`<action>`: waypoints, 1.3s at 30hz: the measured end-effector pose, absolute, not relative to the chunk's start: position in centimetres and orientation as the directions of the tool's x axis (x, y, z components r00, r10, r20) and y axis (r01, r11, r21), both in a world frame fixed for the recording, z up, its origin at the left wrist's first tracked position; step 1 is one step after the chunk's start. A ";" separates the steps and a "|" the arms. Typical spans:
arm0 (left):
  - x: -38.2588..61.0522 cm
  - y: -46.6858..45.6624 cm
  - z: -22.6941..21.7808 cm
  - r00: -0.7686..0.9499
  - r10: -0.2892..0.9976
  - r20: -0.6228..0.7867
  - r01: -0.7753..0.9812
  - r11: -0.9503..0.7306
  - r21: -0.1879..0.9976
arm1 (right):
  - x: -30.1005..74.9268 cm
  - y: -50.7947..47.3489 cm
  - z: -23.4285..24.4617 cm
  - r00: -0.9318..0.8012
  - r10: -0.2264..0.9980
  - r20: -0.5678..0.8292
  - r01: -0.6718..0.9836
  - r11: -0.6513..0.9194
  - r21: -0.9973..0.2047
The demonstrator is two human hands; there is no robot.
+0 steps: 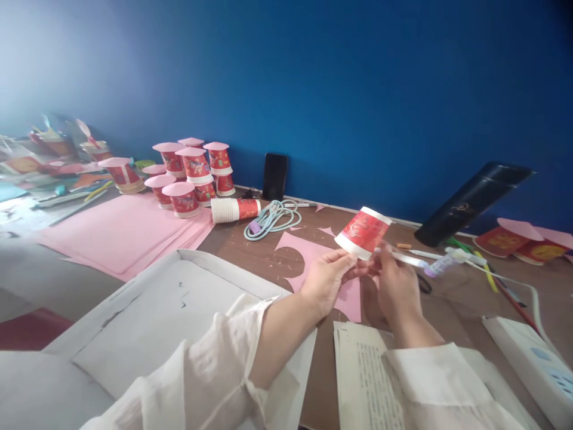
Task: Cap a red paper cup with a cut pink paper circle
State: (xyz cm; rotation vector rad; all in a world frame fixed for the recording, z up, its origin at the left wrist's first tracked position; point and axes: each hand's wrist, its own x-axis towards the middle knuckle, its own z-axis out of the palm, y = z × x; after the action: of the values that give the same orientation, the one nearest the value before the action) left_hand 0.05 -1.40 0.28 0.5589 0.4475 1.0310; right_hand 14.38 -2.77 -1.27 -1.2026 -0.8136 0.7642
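My left hand [329, 276] holds a red paper cup [364, 232] with a gold pattern, tilted and bottom up, with the fingers at its white rim. Close beside it, my right hand [397, 285] has its fingers bent together at the cup's lower right edge. A white pen-like stick [409, 258] juts out from the right hand towards a blurred white-and-purple thing [445, 263]; how it is gripped is partly hidden. Under the hands lies a pink paper sheet [308, 254] with round cut-outs.
Red cups topped with pink discs [190, 164] stand stacked on the left, near pink sheets [129, 230]. A nested cup stack [235, 210], coiled cable [273, 221], phone [275, 176], black cylinder [474, 203], power strip [532, 358], printed papers [362, 370] and white box lid [165, 298] surround the hands.
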 end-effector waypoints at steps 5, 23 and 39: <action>0.1 -1.0 0.1 0.372 0.908 -0.195 -0.673 0.408 0.617 | 12.1 -4.2 0.8 0.624 0.504 0.598 0.528 0.293 -0.797; -0.2 -1.1 0.8 0.330 0.927 -0.180 -0.539 0.341 0.770 | 10.6 -5.1 1.4 0.243 0.602 0.761 0.807 0.310 -0.503; -0.4 -1.3 1.5 0.332 0.924 -0.191 -0.523 0.349 0.777 | 10.8 -4.8 0.9 0.200 0.613 0.764 0.820 0.323 -0.473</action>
State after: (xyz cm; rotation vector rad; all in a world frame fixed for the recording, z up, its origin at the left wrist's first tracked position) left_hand -0.43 -1.29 1.46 0.6752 0.7048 1.0447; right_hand 10.83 -4.80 0.95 -1.3743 -1.4968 -0.2378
